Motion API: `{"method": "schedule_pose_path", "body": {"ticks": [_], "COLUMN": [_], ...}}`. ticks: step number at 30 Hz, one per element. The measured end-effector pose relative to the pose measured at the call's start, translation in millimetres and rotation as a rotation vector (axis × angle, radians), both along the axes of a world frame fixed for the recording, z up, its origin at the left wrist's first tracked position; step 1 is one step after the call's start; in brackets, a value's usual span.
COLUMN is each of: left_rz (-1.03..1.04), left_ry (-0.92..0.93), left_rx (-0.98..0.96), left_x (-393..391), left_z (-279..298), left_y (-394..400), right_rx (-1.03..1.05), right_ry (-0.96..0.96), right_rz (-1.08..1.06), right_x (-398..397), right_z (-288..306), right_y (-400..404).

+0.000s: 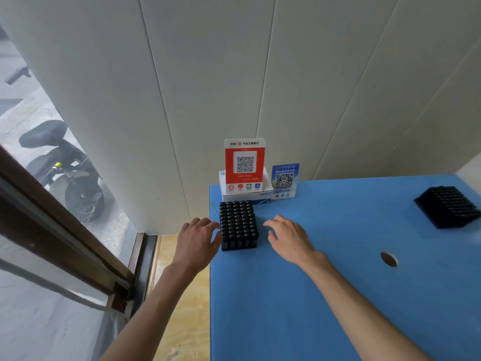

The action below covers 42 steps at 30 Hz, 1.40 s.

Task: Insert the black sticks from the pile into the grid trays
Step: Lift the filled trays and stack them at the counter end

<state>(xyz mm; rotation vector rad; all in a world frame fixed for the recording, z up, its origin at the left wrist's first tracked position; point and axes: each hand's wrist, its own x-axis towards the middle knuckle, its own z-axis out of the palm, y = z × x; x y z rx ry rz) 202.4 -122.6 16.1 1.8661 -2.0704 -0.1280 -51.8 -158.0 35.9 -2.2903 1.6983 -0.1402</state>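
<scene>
1. Head view looks down on a blue table (pixel 325 295) set against a pale panelled wall (pixel 234 74).
2. At the far left corner of the table stands a black grid tray (pixel 239 225), and black sticks (pixel 238 217) fill its cells, standing upright with their round tops showing in tight rows.
3. The left hand (pixel 196 241) reaches past the left edge of the table to the left side of that tray; its fingers are loosely spread, the thumb lies near or against the tray's side, and it holds nothing.
4. The right hand (pixel 289 239) hovers low over the table just beside the right side of the tray, fingers relaxed and slightly curved, holding nothing; whether the fingertips touch the tabletop cannot be told.
5. Near the far right edge lies a second black tray (pixel 447 205), tilted, well apart from both hands.
6. Behind the filled tray sits a white box (pixel 247 195) with a red QR sign (pixel 244 164) leaning on it, and a blue QR sign (pixel 285 179) stands just beside it.
7. A round hole (pixel 389 258) shows in the tabletop toward the right.
8. Beyond the left edge, a window (pixel 39 191) shows a scooter (pixel 65 168) parked outside.
</scene>
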Motion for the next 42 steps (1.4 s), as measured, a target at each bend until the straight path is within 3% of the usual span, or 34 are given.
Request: {"method": "schedule_pose_path", "body": {"ticks": [9, 19, 33, 42], "left_rz": [-0.234, -0.402, -0.410, -0.413], "left_ry": [0.067, 0.099, 0.070, 0.029], "left_rx": [-0.092, -0.050, 0.005, -0.013], "left_x": [-57, -184, -400, -509], "left_z": [39, 58, 63, 74], "left_y": [21, 73, 189, 191], "right_rx": [-0.111, -0.183, -0.176, -0.162], "right_ry": [-0.055, -0.123, -0.169, -0.223], "right_rz": [-0.129, -0.367, -0.570, -0.597], "right_x": [-49, -186, -452, -552], "right_z": [46, 52, 33, 33], "right_y": [67, 173, 349, 362]}}
